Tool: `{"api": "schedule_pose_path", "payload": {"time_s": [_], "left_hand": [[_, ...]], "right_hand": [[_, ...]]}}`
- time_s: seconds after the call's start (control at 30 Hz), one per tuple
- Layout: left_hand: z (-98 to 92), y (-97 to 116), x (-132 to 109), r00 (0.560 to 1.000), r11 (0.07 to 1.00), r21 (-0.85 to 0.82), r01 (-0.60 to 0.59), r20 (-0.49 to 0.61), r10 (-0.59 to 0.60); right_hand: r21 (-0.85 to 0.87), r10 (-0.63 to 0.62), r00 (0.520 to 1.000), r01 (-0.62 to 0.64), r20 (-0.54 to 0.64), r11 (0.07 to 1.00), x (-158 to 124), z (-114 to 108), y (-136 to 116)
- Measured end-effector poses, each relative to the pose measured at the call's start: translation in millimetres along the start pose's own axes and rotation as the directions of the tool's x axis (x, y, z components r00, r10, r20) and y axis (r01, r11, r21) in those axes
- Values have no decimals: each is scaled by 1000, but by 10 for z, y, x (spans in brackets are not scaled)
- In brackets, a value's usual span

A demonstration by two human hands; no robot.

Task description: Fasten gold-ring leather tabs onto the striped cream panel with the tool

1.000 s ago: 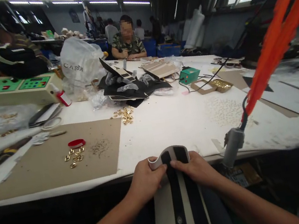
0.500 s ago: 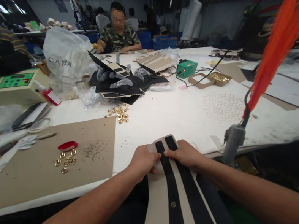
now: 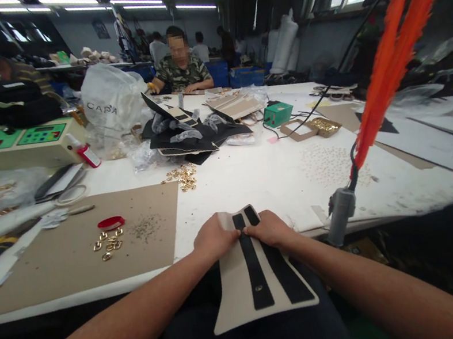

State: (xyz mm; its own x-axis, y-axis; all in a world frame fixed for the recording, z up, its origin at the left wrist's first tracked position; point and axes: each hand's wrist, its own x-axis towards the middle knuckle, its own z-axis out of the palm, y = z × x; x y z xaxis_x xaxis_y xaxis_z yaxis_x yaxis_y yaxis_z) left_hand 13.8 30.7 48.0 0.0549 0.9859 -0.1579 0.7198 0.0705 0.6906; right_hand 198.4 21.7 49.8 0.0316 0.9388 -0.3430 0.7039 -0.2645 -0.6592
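A beige flat panel [image 3: 240, 284] with two black strips stretches from the table edge down over my lap. My left hand [image 3: 216, 237] grips its upper left side, and my right hand [image 3: 272, 227] grips its upper right side. Both thumbs press close together on the left black strip [image 3: 256, 269], near its upper end. Whatever lies under the thumbs is hidden, as are most of the fingers behind the panel. Lower on that same strip sits a small round metal fitting [image 3: 259, 288].
Gold metal pieces [image 3: 110, 242] and a red oval item [image 3: 111, 223] lie on brown board [image 3: 74, 278] at left. Black panels [image 3: 198, 133] are piled mid-table. A grey tool [image 3: 342, 213] hangs by orange strands at right. A person in camouflage [image 3: 181, 66] sits opposite.
The panel's lower end has risen and tilted, so it looks shorter. My hands keep their hold, thumbs now closer together. The whole view has shifted slightly.
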Motion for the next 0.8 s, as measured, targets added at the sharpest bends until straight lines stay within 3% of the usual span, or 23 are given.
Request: {"api": "schedule_pose_path", "payload": {"time_s": [0.07,0.13,0.2,0.27,0.47,0.63,0.7,0.8], "left_hand": [[-28,-41,-92,990,995,69,-75,-116,82],[-24,-86,-171,948,960,150,-236,-181,261],[18,-121,-213,885,890,206,-407,-151,440],[84,-137,-213,847,842,209,-497,-94,523],[213,-138,-113,868,872,166,-461,-118,482],[218,-171,-87,876,880,150,-451,-114,468],[220,-179,-82,880,883,143,-447,-109,463],[225,-179,-72,886,888,134,-441,-96,454]], "right_hand": [[1,-2,1000,2,-4,1000,4,0,6],[2,-14,1000,14,-5,1000,15,1,15],[2,-29,1000,29,-1,1000,32,7,23],[2,-38,999,38,5,999,50,12,25],[-8,-139,990,139,-11,990,42,-43,64],[-82,-126,968,111,-216,990,-45,-92,213],[-87,-153,943,133,-296,987,-42,-53,269],[-141,-324,864,292,-384,946,17,56,308]]}}
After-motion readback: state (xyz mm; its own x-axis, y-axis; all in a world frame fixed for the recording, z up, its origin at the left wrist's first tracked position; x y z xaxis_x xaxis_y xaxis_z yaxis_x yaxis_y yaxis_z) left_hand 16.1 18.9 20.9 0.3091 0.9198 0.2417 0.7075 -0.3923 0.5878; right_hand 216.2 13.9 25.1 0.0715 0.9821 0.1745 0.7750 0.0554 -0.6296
